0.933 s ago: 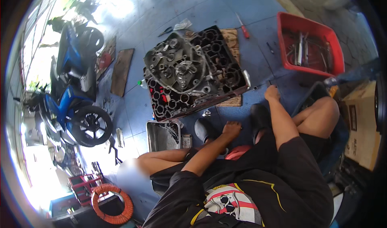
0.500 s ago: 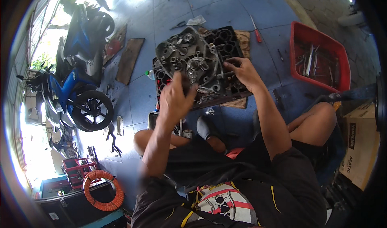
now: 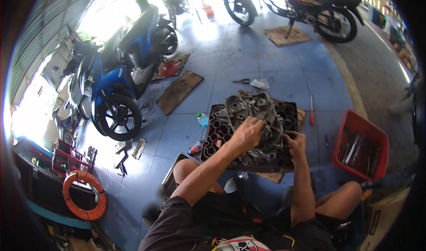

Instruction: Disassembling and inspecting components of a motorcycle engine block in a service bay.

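Note:
A grey metal engine case half (image 3: 236,104), with shafts and gears in it, rests tilted on a black crate of round cells (image 3: 213,141). My left hand (image 3: 248,133) reaches over the case, fingers curled together at its middle; whatever they pinch is hidden beneath them. At the right rim of the case, my right hand (image 3: 296,145) has its thumb and fingers closed on the edge, steadying it from the side.
Right of the crate stands a red bin (image 3: 381,145) of tools, near a red-handled screwdriver (image 3: 311,117). Pliers (image 3: 241,81) lie beyond. A green-capped bottle (image 3: 203,119) stands left. A blue motorbike (image 3: 108,82) and an orange coil (image 3: 71,206) are farther left.
The view has tilted up, bringing another motorbike in at the far side. My left hand has gone from spread fingers to curled ones over the case's middle. My right hand stays at the right edge.

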The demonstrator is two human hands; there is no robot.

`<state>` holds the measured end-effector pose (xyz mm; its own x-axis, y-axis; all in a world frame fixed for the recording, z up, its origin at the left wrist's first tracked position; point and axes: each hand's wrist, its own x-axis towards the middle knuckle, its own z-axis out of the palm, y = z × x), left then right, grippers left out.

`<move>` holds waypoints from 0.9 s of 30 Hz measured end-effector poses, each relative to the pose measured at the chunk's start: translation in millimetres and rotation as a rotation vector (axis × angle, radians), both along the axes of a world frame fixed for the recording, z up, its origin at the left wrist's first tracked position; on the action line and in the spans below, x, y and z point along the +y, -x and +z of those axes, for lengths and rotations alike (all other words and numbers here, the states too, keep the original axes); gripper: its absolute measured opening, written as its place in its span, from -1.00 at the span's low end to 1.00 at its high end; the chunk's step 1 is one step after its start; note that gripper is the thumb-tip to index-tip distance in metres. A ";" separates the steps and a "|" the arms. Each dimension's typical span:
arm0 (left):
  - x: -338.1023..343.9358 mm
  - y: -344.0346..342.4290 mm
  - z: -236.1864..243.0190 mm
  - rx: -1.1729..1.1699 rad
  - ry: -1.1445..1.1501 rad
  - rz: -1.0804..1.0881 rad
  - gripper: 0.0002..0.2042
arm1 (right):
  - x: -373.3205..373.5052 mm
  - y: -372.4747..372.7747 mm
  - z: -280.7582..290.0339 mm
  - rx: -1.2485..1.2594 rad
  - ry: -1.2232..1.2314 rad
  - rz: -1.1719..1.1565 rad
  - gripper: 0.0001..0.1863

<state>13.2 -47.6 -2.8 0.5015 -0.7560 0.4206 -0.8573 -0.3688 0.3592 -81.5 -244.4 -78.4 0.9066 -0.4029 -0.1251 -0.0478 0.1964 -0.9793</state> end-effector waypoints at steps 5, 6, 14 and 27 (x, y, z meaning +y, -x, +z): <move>-6.6 13.4 9.6 -0.006 -0.044 0.133 -0.72 | -15.1 -16.4 -27.0 -0.089 0.090 -0.055 -0.79; -5.5 13.8 11.5 0.027 -0.053 0.182 -0.72 | -15.6 -17.7 -25.4 -0.095 0.080 -0.043 -0.80; 0.1 -3.7 -5.9 0.096 -0.029 0.063 -0.71 | -17.8 -23.1 -29.5 -0.082 0.058 -0.024 -0.82; 1.8 -7.3 8.9 0.145 -0.022 -0.064 -0.64 | -47.5 5.6 6.6 0.033 0.178 -0.009 -0.80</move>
